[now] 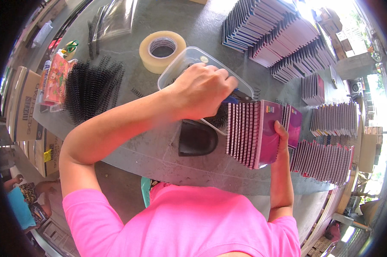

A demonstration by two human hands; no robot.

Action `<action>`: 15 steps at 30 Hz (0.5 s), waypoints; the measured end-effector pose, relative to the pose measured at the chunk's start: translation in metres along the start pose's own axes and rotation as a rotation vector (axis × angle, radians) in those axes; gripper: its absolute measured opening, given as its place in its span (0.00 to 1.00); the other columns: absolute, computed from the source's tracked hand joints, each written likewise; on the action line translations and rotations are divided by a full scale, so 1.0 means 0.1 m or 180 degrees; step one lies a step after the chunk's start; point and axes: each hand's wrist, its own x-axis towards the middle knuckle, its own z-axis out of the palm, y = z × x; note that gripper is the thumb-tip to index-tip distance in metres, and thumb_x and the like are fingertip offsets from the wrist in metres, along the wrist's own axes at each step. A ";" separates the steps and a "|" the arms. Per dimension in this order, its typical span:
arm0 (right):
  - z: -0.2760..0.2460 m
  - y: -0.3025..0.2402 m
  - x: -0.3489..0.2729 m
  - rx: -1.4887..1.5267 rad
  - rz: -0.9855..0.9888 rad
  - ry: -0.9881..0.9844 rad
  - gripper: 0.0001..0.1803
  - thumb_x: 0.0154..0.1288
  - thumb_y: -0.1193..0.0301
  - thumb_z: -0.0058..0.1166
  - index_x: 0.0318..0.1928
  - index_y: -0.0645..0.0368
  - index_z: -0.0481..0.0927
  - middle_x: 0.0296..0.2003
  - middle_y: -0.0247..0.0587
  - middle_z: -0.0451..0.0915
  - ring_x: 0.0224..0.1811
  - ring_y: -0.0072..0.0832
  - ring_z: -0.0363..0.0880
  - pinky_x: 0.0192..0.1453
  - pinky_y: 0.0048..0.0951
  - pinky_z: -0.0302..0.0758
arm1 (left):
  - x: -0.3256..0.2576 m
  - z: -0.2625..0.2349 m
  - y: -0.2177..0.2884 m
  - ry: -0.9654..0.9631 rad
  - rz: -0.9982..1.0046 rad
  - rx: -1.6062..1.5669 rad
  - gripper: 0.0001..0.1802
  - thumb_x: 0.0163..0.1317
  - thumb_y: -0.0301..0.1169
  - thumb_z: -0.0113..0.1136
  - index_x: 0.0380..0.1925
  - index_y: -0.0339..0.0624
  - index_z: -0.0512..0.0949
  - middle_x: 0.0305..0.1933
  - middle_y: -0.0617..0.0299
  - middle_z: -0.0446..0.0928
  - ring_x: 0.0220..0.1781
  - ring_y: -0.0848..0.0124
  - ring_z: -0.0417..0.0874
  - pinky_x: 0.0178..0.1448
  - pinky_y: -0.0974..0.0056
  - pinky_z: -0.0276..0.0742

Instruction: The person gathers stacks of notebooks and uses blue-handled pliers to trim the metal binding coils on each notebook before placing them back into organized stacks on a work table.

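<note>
My left hand [206, 91] is closed around a blue-handled tool [231, 100] with a dark metal head, its kind partly hidden by the fingers. The tool's head sits at the top edge of a stack of spiral-bound notebooks [243, 135] with purple covers. Gripping that stack from the right is my right hand [281, 139], thumb on the front purple cover and other fingers hidden behind. Under my left wrist stands a clear plastic tub [170, 73] with black spiral pieces in it. A black rounded object [197, 138] lies just below the tub.
A tape roll [148, 55] sits behind the tub. Black binding coils [93, 92] are heaped at the left, beside a clear plastic sheet [118, 17]. Tall notebook stacks [279, 38] fill the back right; more notebooks [322, 160] stand near my right arm. Cardboard boxes [26, 107] are at the left.
</note>
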 end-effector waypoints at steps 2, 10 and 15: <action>-0.03 0.01 0.02 -0.0029 -0.0044 0.0101 0.30 0.55 0.53 0.53 0.51 0.65 0.71 0.43 0.47 0.78 0.40 0.35 0.79 0.46 0.35 0.78 | -0.04 0.00 -0.04 -0.0114 -0.0218 -0.0314 0.18 0.42 0.28 0.63 0.36 0.36 0.73 0.31 0.53 0.75 0.36 0.55 0.77 0.45 0.55 0.71; 0.02 -0.03 0.01 0.0032 0.0075 0.0024 0.30 0.55 0.54 0.54 0.50 0.65 0.72 0.42 0.47 0.79 0.40 0.34 0.80 0.46 0.35 0.77 | -0.14 -0.15 -0.16 -0.0559 -0.0527 -0.0517 0.20 0.48 0.30 0.63 0.40 0.33 0.71 0.42 0.50 0.71 0.46 0.54 0.74 0.49 0.56 0.70; 0.06 -0.04 0.02 0.0096 0.0152 0.0029 0.31 0.49 0.57 0.60 0.49 0.66 0.73 0.42 0.48 0.79 0.41 0.36 0.79 0.47 0.34 0.76 | 0.05 0.03 -0.02 0.0081 -0.0263 -0.1727 0.24 0.46 0.30 0.67 0.43 0.33 0.70 0.43 0.51 0.71 0.45 0.55 0.74 0.49 0.59 0.69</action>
